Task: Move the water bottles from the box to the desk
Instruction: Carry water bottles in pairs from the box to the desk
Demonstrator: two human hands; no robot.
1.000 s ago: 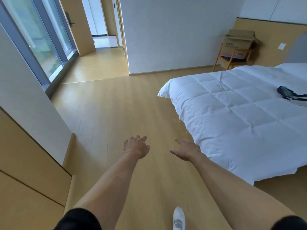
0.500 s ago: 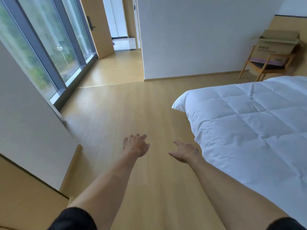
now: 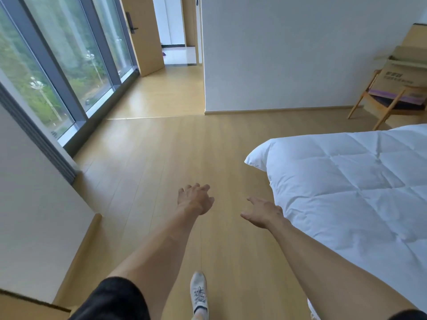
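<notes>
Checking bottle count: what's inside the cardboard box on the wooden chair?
Cannot tell. The brown cardboard box sits on the wooden armchair with its top flaps open, but its walls and the viewing angle hide the contents; no bottles are visible.

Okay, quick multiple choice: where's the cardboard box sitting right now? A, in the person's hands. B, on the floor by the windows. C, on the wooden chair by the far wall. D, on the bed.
C: the cardboard box rests on the seat of the wooden chair at the far right, beyond the bed, while the left hand and right hand are both empty.
</notes>
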